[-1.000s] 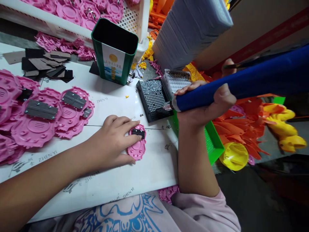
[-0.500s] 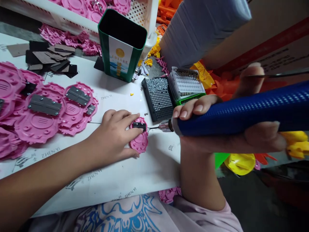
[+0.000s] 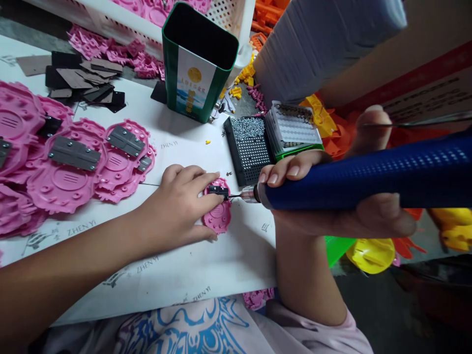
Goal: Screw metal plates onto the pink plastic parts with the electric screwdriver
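Observation:
My left hand [image 3: 184,206] holds down a small pink plastic part [image 3: 218,219] on the white table cover, its thumb and fingers spread around the edge. A black cover plate [image 3: 217,190] lies on that part, with one finger pressing it. My right hand [image 3: 332,196] is wrapped round a blue electric screwdriver [image 3: 354,177], held sideways. The thin bit [image 3: 234,196] reaches the right end of the black plate; whether it sits in a screw head I cannot tell. Beyond the bit stands a black perforated screw tray [image 3: 251,152] with small screws at its far end.
Pink parts with dark plates [image 3: 66,172] are heaped at left, near loose black and grey plates [image 3: 86,81]. A green tin [image 3: 199,69] stands behind, before a white crate [image 3: 140,37]. Stacked clear trays [image 3: 293,128] and yellow and orange pieces [image 3: 372,253] lie at right.
The screwdriver bit has come closer to the black plate and now meets its right end. My left hand keeps its hold on the pink part. The whole view has shifted slightly.

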Available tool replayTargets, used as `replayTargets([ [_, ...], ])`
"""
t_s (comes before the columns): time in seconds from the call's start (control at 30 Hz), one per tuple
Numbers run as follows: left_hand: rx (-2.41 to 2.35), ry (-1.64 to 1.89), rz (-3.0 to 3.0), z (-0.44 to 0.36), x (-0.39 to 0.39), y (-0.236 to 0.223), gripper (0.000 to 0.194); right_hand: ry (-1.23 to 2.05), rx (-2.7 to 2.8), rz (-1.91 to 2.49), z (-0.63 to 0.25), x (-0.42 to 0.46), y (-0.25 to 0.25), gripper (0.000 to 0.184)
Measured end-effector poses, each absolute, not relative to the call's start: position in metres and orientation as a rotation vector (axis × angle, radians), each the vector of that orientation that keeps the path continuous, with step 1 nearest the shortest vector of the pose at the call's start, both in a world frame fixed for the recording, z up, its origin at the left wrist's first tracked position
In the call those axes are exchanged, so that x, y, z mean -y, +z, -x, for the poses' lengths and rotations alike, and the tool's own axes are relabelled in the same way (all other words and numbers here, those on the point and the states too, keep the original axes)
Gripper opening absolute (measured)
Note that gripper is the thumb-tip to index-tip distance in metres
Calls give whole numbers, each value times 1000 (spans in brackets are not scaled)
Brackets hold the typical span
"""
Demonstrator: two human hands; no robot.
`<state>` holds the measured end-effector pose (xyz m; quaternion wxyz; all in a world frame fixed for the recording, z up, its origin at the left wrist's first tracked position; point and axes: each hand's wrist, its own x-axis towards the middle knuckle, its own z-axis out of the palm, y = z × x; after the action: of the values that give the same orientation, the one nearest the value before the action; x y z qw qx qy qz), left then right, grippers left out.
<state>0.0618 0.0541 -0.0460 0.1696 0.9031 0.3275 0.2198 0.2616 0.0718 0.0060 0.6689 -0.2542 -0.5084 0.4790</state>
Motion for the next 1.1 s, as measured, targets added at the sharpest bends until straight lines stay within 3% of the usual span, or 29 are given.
replayTargets([
  [0.2,-927,593,-2555,-62,-56,-44,56,1095,1203,617,-263,-72,7,43],
  [0.5,-945,621,-2560,-63,-54,-47,51,1068,1293,554,-266,-73,2,49],
  [0.83,-1010,522,-2498,-67,-53,-39,51,1054,1409,572,-259,-63,3,24],
  [1.0,-999,507,-2514,-66,-55,-40,54,1092,1388,591,-265,-72,9,48],
  [1.1,-957,509,-2531,-64,-56,-42,58,1036,1317,630,-273,-75,17,46],
])
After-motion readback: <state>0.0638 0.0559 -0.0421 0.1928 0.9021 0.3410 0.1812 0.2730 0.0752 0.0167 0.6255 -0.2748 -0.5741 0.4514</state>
